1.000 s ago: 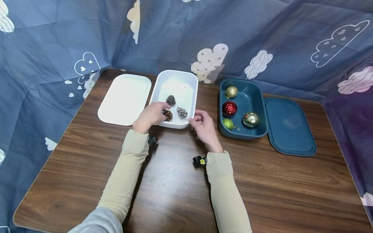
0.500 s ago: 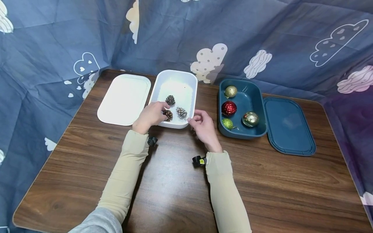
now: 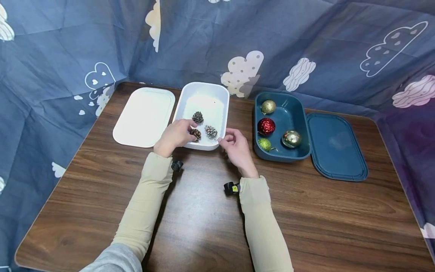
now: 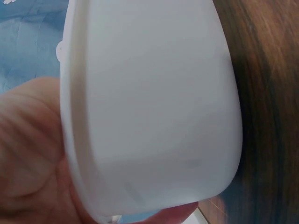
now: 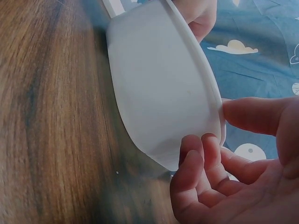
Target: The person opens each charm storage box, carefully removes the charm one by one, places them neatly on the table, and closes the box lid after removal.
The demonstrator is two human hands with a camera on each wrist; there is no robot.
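A white box on the wooden table holds three pine cones. My left hand reaches over its front left corner, thumb and forefinger around the nearest brown pine cone. A second dark pine cone lies behind those fingers, and a white-tipped pine cone lies to the right. In the left wrist view a fingertip shows outside the box's left side. My right hand grips the box's front right corner; the right wrist view shows its thumb at the rim and curled fingers against the outer wall.
To the left lies a white lid. A dark blue box stands to the right with a gold ball, a red ball, a green ball and a shiny ball. A blue lid lies beside it.
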